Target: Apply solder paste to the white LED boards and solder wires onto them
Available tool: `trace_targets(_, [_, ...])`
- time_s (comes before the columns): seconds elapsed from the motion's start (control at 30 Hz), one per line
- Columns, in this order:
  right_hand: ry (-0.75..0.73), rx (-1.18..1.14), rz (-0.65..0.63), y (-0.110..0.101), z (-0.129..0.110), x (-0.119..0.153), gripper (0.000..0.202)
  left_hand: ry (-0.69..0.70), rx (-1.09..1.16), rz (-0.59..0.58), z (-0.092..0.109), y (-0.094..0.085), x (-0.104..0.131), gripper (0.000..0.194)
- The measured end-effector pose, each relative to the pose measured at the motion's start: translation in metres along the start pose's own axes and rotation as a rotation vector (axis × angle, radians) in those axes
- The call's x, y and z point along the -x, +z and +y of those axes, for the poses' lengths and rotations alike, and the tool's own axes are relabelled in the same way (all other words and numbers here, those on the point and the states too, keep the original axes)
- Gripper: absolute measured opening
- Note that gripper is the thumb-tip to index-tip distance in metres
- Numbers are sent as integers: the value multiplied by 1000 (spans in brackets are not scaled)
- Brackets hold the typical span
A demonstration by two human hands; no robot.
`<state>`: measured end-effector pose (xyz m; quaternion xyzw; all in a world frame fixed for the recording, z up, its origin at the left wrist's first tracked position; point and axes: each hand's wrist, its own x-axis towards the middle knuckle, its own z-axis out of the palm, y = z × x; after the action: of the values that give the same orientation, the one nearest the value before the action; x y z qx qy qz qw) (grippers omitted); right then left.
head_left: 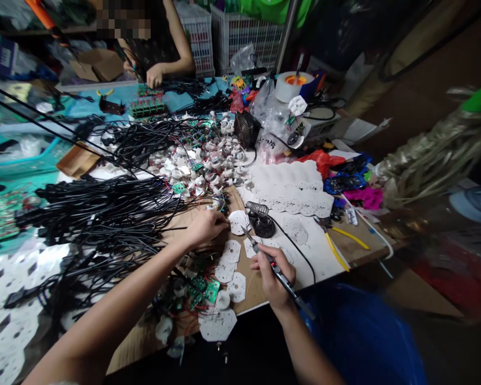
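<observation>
My right hand (pixel 277 295) grips a soldering iron (pixel 282 277) with a dark handle and a small red light. Its tip points up and left at a white octagonal board (pixel 239 222). My left hand (pixel 209 227) is closed at the left side of that board, its fingertips pinched together; what they hold is too small to make out. Just right of the tip stands a black soldering iron stand (pixel 262 223) with a coil on top. Below my left hand lie several white plates (pixel 232 251), small green circuit boards (pixel 212 291) and red wires.
Bundles of black cables (pixel 100 206) cover the left. A heap of white parts with wires (pixel 208 160) lies behind my hands, near a small fan (pixel 246 129). Yellow-handled pliers (pixel 350 238) lie at the right edge. Across the table a person (pixel 160 48) works by circuit boards.
</observation>
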<state>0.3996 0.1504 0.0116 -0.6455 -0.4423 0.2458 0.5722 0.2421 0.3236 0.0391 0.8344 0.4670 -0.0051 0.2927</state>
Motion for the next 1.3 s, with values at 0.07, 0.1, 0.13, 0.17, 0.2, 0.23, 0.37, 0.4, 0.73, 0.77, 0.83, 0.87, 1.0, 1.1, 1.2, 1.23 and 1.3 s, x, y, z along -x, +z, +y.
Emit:
trace_targets(0.07, [1, 0, 7, 5, -1, -2, 20, -4, -12, -3, 1, -2, -1, 19])
trace_targets(0.1, [-1, -4, 11, 7, -1, -3, 20, 1, -23, -2, 2, -2, -1, 19])
trace_targets(0.13, [-4, -8, 8, 10, -1, -3, 20, 8, -35, 1, 2, -2, -1, 19])
trace_targets(0.17, [-8, -9, 2, 12, -1, -4, 20, 14, -45, 8, 1, -2, -1, 19])
trace_targets(0.2, [-10, -8, -7, 14, 0, -5, 21, 18, -55, 17, 1, -1, -1, 19])
trace_targets(0.23, [-12, -5, -14, 17, 1, -5, 21, 25, -64, 28, 0, 1, -1, 19])
trace_targets(0.37, [-25, 28, -39, 22, 7, -4, 21, 63, -98, 56, -2, 6, -2, 19])
trace_targets(0.4, [-30, 36, -43, 23, 8, -4, 21, 71, -98, 54, -3, 6, -2, 20])
trace_targets(0.73, [-30, 42, -70, 25, 10, -4, 19, 91, -81, 39, -6, 8, -5, 21])
trace_targets(0.77, [-27, 43, -68, 25, 11, -4, 20, 93, -82, 39, -6, 9, -5, 21])
trace_targets(0.83, [-22, 51, -68, 25, 11, -4, 20, 99, -86, 44, -7, 9, -5, 21])
trace_targets(0.87, [-23, 57, -70, 25, 12, -4, 20, 100, -89, 46, -7, 9, -5, 22])
trace_targets(1.0, [-36, 71, -89, 25, 15, -4, 19, 88, -102, 39, -7, 9, -5, 22])
trace_targets(1.1, [-52, 86, -96, 24, 16, -4, 18, 90, -108, 42, -7, 11, -6, 23])
trace_targets(1.2, [-72, 116, -85, 25, 18, -4, 19, 101, -94, 51, -9, 14, -7, 23])
trace_targets(1.23, [-75, 124, -81, 26, 18, -3, 19, 103, -91, 56, -10, 15, -7, 23])
trace_targets(1.3, [-74, 141, -79, 26, 19, -3, 20, 107, -91, 67, -10, 16, -7, 22])
